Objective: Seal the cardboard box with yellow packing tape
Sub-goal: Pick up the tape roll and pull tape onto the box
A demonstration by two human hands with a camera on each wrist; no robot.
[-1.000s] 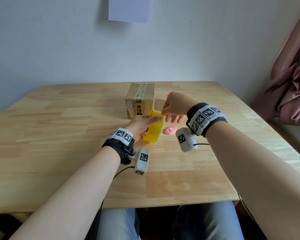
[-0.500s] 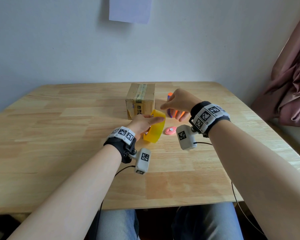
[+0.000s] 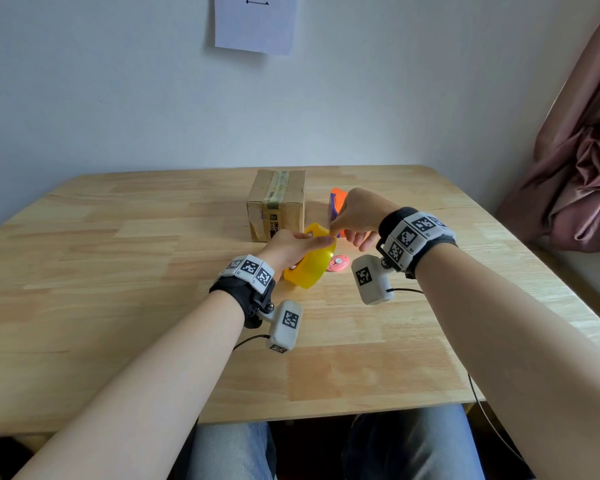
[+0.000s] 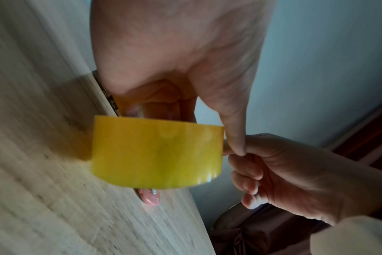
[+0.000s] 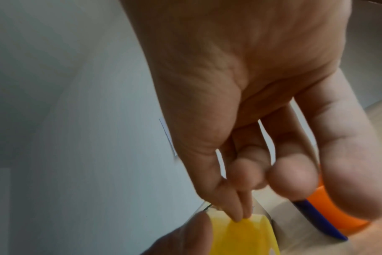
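Note:
A small cardboard box (image 3: 277, 202) stands at the table's far middle, an old strip of tape along its top. In front of it my left hand (image 3: 288, 245) grips the yellow tape roll (image 3: 310, 265) (image 4: 156, 153), fingers through its core and thumb on the outer face, the roll lifted just off the wood. My right hand (image 3: 355, 218) (image 4: 273, 170) pinches at the roll's top edge (image 5: 238, 222) with thumb and forefinger; the other fingers are curled. Whether a tape end is lifted, I cannot tell.
A small pink round object (image 3: 338, 263) lies on the wooden table (image 3: 118, 306) just right of the roll. An orange and blue tape dispenser (image 3: 336, 202) (image 5: 329, 222) stands right of the box. A pink curtain (image 3: 582, 174) hangs at the right.
The roll has tipped and risen slightly in my left hand. My right hand moved a little right and back, then came down onto the roll's top edge.

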